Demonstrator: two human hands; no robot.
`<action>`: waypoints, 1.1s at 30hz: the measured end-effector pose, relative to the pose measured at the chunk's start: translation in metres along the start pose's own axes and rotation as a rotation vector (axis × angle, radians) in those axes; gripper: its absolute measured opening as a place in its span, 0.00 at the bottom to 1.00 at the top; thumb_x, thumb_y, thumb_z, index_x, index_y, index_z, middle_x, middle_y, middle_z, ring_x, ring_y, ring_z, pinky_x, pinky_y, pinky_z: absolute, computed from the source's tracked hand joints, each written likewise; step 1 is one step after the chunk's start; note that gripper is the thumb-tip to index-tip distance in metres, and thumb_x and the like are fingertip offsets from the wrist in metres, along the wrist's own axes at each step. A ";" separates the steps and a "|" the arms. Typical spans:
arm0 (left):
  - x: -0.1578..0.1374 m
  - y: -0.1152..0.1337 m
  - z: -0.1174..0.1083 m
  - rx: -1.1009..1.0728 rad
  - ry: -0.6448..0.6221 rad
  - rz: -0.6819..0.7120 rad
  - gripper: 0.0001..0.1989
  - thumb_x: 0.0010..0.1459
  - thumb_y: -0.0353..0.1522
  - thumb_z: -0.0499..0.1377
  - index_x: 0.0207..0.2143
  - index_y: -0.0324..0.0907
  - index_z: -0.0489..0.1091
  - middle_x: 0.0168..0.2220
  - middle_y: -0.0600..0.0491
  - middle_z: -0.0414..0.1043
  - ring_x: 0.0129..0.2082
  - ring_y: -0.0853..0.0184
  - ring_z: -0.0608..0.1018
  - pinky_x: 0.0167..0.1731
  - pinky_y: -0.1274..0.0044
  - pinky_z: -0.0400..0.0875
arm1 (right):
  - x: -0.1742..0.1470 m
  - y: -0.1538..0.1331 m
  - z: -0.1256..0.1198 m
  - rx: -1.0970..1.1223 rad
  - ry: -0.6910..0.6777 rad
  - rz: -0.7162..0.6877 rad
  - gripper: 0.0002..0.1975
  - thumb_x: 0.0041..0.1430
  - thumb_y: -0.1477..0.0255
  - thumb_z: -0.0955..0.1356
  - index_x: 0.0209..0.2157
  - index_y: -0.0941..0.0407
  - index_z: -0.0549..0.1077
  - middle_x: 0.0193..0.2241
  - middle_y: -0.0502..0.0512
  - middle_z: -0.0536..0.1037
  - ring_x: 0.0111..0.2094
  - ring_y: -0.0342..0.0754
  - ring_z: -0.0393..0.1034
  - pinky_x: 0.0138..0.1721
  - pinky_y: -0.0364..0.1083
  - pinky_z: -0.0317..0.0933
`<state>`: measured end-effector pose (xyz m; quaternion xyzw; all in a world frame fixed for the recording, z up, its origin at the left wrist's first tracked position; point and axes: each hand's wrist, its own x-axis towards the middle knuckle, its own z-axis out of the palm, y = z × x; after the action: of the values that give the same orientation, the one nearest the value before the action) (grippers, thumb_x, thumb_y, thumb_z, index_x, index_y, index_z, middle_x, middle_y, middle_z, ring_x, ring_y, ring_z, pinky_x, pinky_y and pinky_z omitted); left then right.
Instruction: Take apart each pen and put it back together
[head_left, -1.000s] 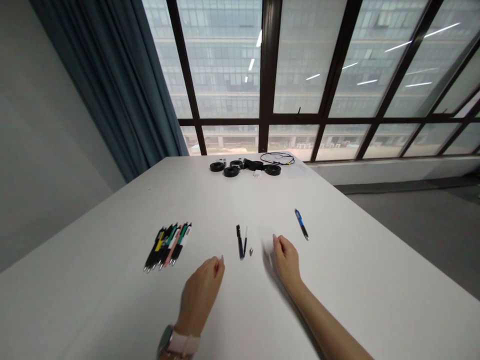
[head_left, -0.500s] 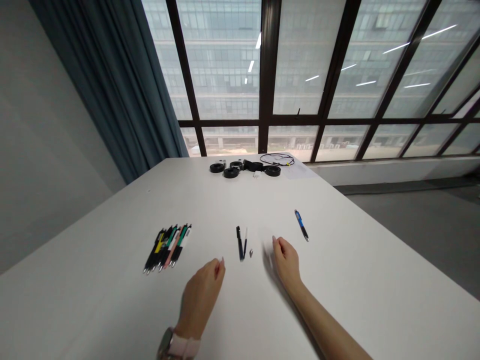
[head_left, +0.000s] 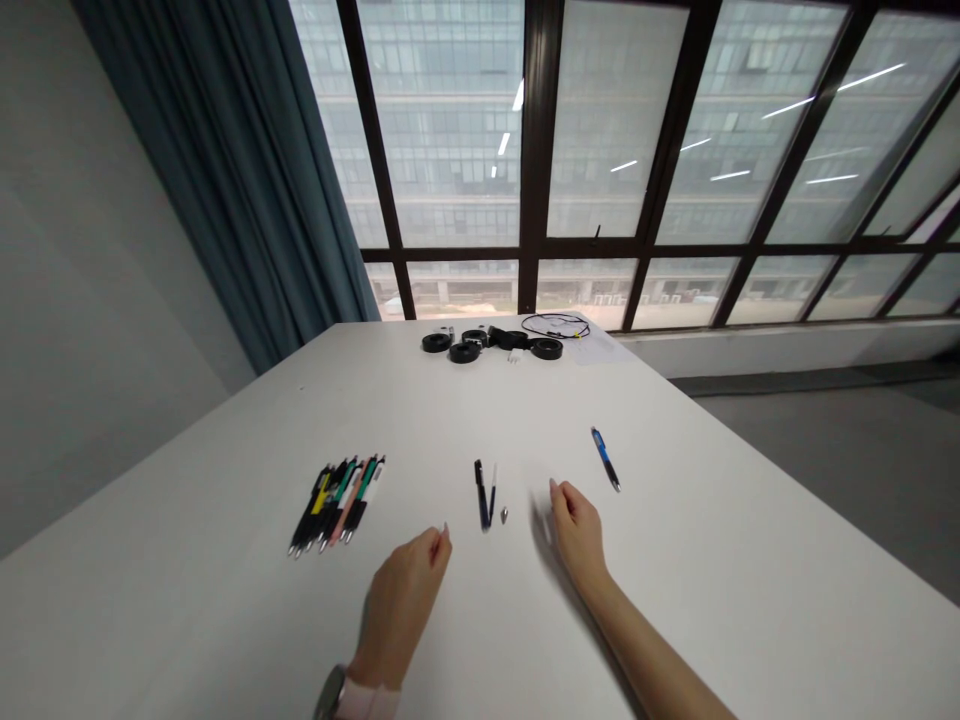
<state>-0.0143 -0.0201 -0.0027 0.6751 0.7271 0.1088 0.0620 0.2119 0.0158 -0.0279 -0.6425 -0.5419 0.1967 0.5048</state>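
My left hand (head_left: 409, 575) is closed in a loose fist on the near side of the table, with no object showing in it. My right hand (head_left: 576, 525) is likewise curled into a fist, thumb side up, and nothing shows in it. Between them, a little farther off, lie a black pen barrel (head_left: 481, 495), a thin pen refill (head_left: 493, 495) almost touching it at the near end, and a small silver pen tip (head_left: 505, 515). Beyond my right hand is a blue and black pen (head_left: 606, 460), lying apart.
To the left, a row of several pens (head_left: 337, 505) lies side by side. At the far end of the white table (head_left: 465, 410) are black tape rolls (head_left: 465, 352), a white plug (head_left: 515, 355) and a coiled black cable (head_left: 555, 325). A curtain and windows stand behind.
The whole view has shifted slightly, so everything sits a little lower in the picture. Both hands stay closed in the same places, and the pen parts have not moved on the table.
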 end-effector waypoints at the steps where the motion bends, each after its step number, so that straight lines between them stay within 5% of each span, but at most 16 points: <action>1: 0.000 0.000 0.000 -0.006 -0.001 0.004 0.19 0.68 0.37 0.48 0.24 0.44 0.66 0.23 0.53 0.74 0.23 0.68 0.72 0.25 0.77 0.50 | 0.000 0.000 0.000 0.000 -0.001 -0.001 0.22 0.63 0.54 0.57 0.19 0.51 0.52 0.16 0.45 0.58 0.21 0.45 0.55 0.24 0.44 0.46; 33: 0.000 -0.002 0.008 -0.121 -0.023 0.032 0.20 0.67 0.38 0.47 0.23 0.44 0.62 0.20 0.56 0.68 0.21 0.70 0.67 0.24 0.77 0.49 | 0.001 0.002 0.001 -0.007 -0.024 0.026 0.22 0.62 0.53 0.57 0.19 0.51 0.53 0.16 0.45 0.59 0.21 0.45 0.55 0.25 0.44 0.46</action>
<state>-0.0146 -0.0192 -0.0107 0.6829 0.7075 0.1457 0.1093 0.2124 0.0172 -0.0300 -0.6486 -0.5404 0.2093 0.4934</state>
